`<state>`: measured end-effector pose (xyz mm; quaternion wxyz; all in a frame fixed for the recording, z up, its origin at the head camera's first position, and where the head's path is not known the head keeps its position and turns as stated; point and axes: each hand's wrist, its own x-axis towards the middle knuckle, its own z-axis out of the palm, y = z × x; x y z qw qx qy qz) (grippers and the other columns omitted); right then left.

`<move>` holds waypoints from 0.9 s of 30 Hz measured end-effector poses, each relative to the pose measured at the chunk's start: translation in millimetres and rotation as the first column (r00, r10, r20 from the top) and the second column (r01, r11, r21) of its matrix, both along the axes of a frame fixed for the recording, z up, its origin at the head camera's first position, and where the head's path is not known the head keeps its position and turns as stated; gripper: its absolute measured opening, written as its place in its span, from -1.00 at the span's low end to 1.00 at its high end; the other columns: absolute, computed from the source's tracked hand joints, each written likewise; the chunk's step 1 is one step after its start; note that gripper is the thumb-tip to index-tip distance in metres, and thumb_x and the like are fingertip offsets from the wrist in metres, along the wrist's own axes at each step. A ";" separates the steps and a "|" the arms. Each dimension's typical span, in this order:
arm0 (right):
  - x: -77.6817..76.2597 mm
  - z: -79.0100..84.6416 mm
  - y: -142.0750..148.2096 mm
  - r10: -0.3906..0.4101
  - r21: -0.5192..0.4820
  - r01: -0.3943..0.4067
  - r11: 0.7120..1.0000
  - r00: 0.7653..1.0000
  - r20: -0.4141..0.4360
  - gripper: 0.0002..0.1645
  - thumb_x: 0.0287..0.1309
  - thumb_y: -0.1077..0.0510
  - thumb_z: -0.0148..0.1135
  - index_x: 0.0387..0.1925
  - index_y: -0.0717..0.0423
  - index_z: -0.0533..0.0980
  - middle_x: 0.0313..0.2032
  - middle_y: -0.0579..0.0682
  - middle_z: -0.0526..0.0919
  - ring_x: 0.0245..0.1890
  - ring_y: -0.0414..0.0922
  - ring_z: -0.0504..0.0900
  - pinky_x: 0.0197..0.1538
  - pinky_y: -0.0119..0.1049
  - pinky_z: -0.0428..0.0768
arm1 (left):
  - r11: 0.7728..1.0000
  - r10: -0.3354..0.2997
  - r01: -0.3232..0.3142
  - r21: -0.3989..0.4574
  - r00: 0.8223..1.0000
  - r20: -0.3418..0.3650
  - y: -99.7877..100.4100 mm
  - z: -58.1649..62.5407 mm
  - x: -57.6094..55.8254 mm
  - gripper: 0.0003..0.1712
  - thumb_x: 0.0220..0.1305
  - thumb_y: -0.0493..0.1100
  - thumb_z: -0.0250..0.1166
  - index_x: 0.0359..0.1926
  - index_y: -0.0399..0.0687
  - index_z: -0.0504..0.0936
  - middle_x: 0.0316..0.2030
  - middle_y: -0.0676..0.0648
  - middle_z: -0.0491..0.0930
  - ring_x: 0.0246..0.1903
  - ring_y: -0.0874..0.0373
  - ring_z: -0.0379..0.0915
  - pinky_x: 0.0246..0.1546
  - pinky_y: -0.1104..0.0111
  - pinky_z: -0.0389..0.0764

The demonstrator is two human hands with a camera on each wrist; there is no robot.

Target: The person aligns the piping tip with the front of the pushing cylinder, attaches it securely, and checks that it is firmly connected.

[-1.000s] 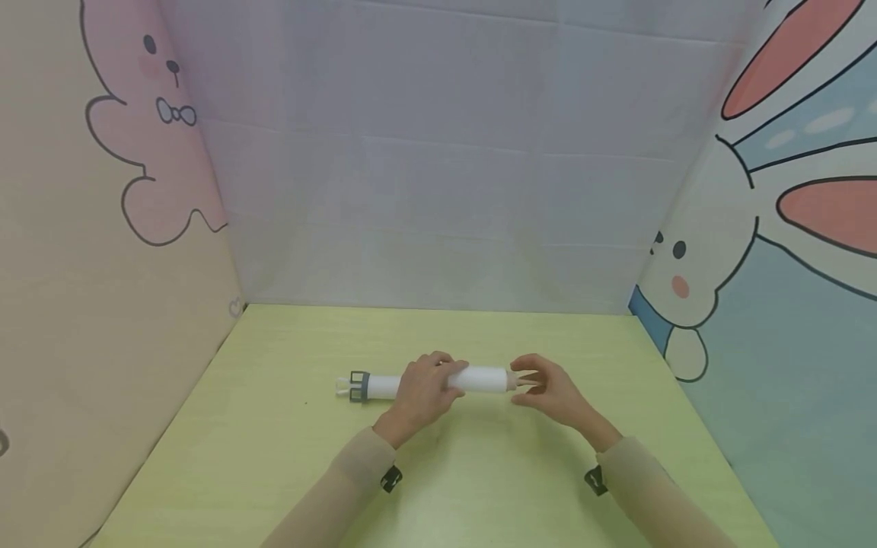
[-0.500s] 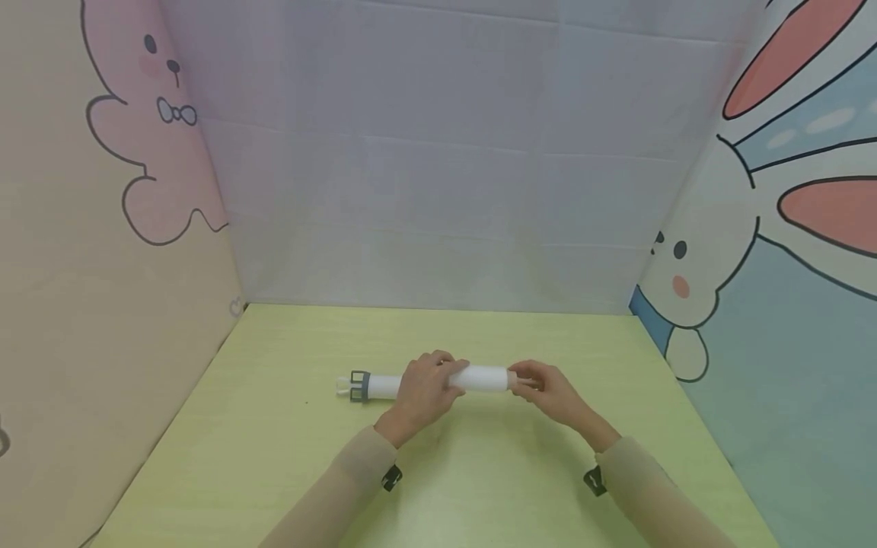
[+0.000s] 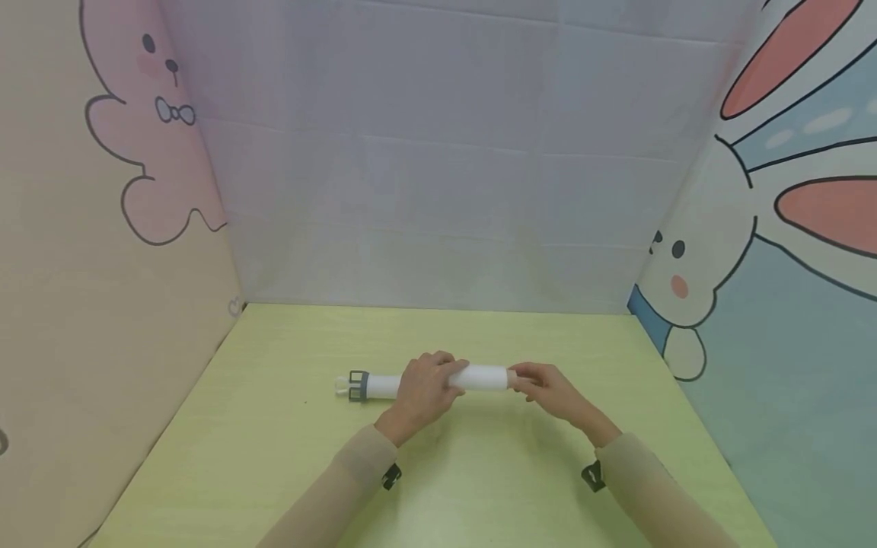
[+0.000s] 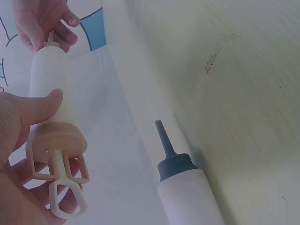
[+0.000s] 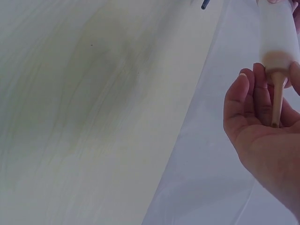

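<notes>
My left hand (image 3: 423, 392) grips a large white syringe (image 3: 483, 377) by its barrel. In the left wrist view, its beige collar (image 4: 58, 136) with open side loops and the white plunger ring (image 4: 68, 201) point back toward the palm. At the other end, the fingers of my right hand (image 3: 553, 392) are curled round the base of the beige nozzle (image 5: 277, 101), whose thin spout runs down over the palm. A second white syringe (image 3: 382, 387) with a dark grey collar lies on the table, partly hidden behind the left hand; its dark grey nozzle (image 4: 165, 140) shows in the left wrist view.
A pale yellow-green table (image 3: 438, 487) lies beneath both hands. A plain pale cloth wall (image 3: 438, 152) closes off the back. Cartoon-printed walls stand at the left (image 3: 103, 304) and right (image 3: 788, 342).
The right hand's fingers have closed in from loosely around the beige nozzle onto its base. The left hand and both syringes have stayed almost in place.
</notes>
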<state>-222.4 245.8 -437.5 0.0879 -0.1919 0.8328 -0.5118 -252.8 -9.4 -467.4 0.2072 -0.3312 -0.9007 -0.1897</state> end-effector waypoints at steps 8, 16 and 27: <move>-12.8 -20.5 15.4 0.018 0.003 -0.018 1.000 0.999 0.050 -0.62 0.38 0.17 0.05 0.08 0.39 0.45 -0.06 0.19 0.58 -0.16 0.05 0.55 -0.17 -0.07 0.58 | 1.000 -0.024 0.024 -0.002 1.000 0.020 4.4 -2.1 -0.9 -0.46 -0.03 -0.04 0.52 0.06 0.06 0.65 -0.12 -0.03 0.62 -0.21 0.01 0.51 -0.21 0.17 0.50; -13.9 -24.5 25.2 0.026 -0.008 -0.026 1.000 0.998 0.063 -0.60 0.38 0.12 0.06 0.06 0.37 0.46 -0.06 0.19 0.57 -0.16 0.04 0.54 -0.14 -0.08 0.58 | 0.999 -0.039 0.040 0.005 0.999 -0.028 12.3 -5.5 -0.8 -0.46 -0.04 -0.05 0.52 0.04 0.03 0.66 -0.14 -0.03 0.62 -0.23 0.05 0.53 -0.15 0.23 0.50; -14.5 -31.7 39.9 -0.073 -0.054 0.078 0.996 0.993 0.088 -0.58 0.38 0.12 0.06 0.13 0.32 0.42 -0.02 0.21 0.54 -0.03 0.29 0.48 -0.13 -0.07 0.57 | 1.000 -0.010 0.010 -0.015 0.999 -0.045 39.4 -7.5 -8.9 -0.47 -0.04 -0.06 0.52 0.03 0.03 0.65 -0.13 -0.03 0.58 -0.20 0.04 0.47 -0.16 0.23 0.47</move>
